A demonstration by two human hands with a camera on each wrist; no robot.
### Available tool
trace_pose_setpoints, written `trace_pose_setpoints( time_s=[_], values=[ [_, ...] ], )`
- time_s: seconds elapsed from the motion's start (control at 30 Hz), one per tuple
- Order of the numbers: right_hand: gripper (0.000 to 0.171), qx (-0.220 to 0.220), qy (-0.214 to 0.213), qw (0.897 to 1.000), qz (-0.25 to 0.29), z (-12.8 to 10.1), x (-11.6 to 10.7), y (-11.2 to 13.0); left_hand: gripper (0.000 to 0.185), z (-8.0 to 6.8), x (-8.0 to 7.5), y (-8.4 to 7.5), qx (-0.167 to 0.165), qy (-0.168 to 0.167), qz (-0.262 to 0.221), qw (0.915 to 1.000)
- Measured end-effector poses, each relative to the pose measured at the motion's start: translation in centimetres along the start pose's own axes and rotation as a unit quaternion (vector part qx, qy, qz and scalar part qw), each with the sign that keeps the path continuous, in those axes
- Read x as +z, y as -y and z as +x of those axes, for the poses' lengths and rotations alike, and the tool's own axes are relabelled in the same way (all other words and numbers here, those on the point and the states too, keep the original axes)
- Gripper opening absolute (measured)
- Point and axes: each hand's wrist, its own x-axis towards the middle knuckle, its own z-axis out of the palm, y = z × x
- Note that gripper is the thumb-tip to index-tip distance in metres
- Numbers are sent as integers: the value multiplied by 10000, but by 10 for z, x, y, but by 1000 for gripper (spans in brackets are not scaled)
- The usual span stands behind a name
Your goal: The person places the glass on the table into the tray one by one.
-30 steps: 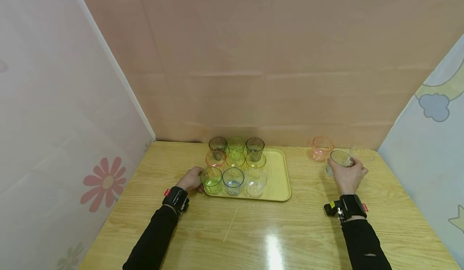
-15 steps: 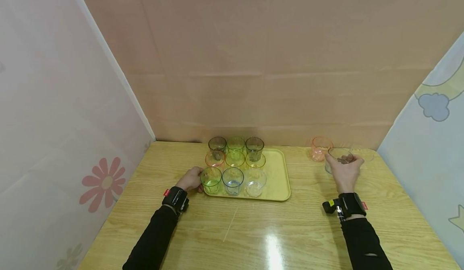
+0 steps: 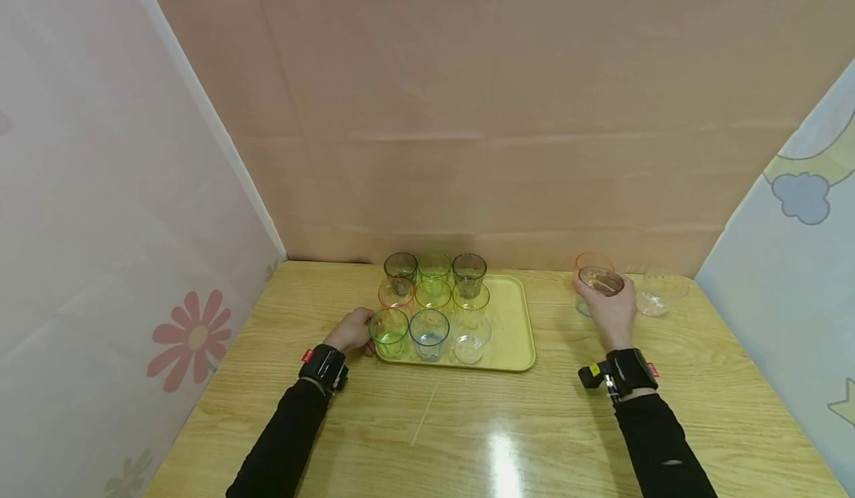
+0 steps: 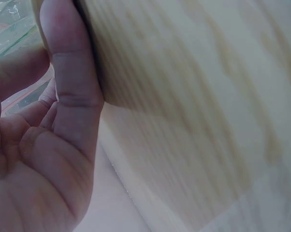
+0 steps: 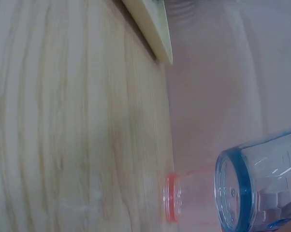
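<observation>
My right hand (image 3: 613, 314) grips a clear glass (image 3: 601, 281) that looks dark at the rim from above. In the right wrist view this glass (image 5: 269, 186) shows a blue base, held off the table. Behind it, a pink-orange glass (image 3: 592, 259) stands on the table, partly hidden. My left hand (image 3: 352, 330) holds the left edge of a yellow tray (image 3: 513, 327), close beside a green glass (image 3: 390, 333). In the left wrist view the fingers (image 4: 70, 53) lie along the tray's edge.
Several glasses fill the tray's left part in rows, among them a blue glass (image 3: 430, 335), a clear glass (image 3: 470, 338) and a dark glass (image 3: 470, 274). Another clear glass (image 3: 653, 301) stands right of my right hand. A wall (image 3: 427, 149) rises behind the table (image 3: 467, 431).
My right hand has lifted the glass and carried it left, in front of the pink-orange glass, exposing the clear glass on the right. My left hand and the tray stay put.
</observation>
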Motion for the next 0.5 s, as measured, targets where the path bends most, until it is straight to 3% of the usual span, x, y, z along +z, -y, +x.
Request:
trace_pose_setpoints(
  time_s=[0.07, 0.17, 0.3, 0.5],
  values=[
    [72, -151, 214, 9996, -124, 4, 6, -12, 15, -1, 0, 0, -2, -5, 7, 10000],
    [69, -246, 635, 9975, 175, 6, 14, -19, 15, -1, 0, 0, 3, -14, -6, 10000],
    [70, -191, 1059, 9928, 531, -2, 23, 1, 15, -1, 0, -1, -10, -4, -50, 10000],
    [74, -57, 1588, 9867, 338, -3, 35, 11, 16, -1, 0, 0, 8, -6, -13, 10000]
  ],
)
